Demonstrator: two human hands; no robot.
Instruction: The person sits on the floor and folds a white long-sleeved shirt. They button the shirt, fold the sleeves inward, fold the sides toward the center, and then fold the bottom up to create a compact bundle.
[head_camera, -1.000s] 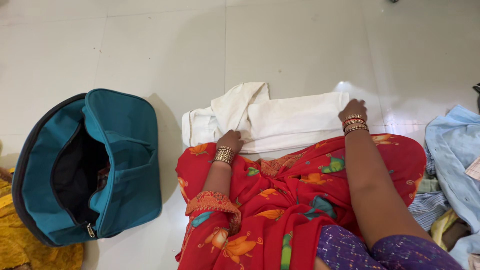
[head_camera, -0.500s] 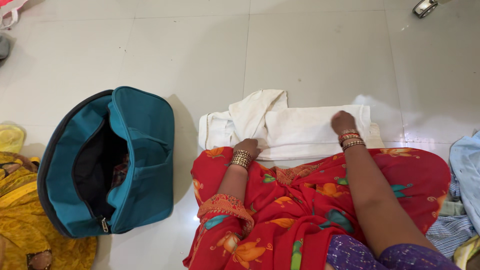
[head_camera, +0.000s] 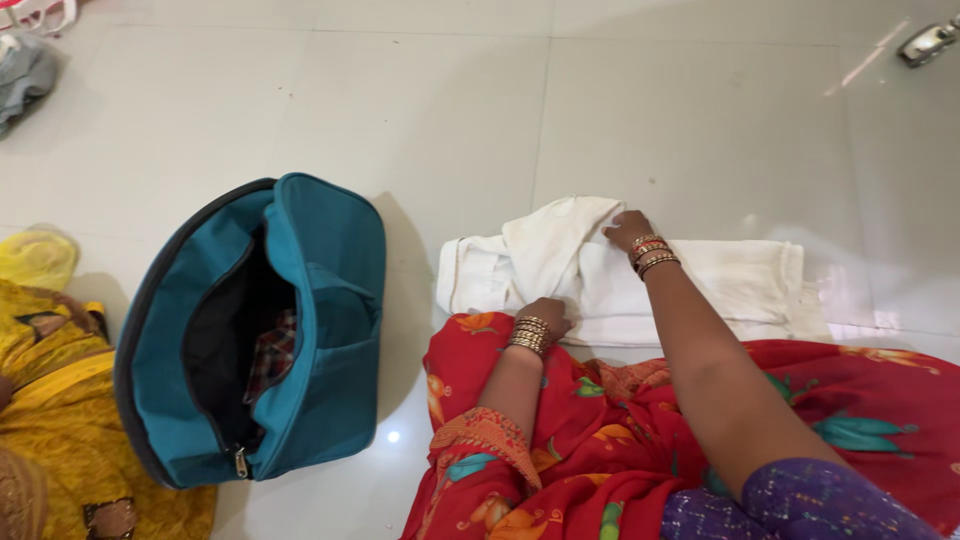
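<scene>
A folded white garment (head_camera: 720, 285) lies on the pale tiled floor in front of my lap, which is covered by red patterned cloth (head_camera: 640, 420). My left hand (head_camera: 545, 315) rests on the garment's near edge, fingers curled down on it. My right hand (head_camera: 628, 230) reaches across to the rumpled left part of the garment and touches the fabric there, fingers bent on it. Both wrists wear bangles.
An open teal bag (head_camera: 320, 330) lies on the floor to the left, checked cloth showing inside. Yellow cloth (head_camera: 50, 400) lies at the far left. A grey item (head_camera: 25, 70) sits top left and a metal object (head_camera: 925, 42) top right.
My right hand has slid left along the white garment from its right end to its rumpled left part. My left hand has stayed on the near edge. The view has shifted left.
</scene>
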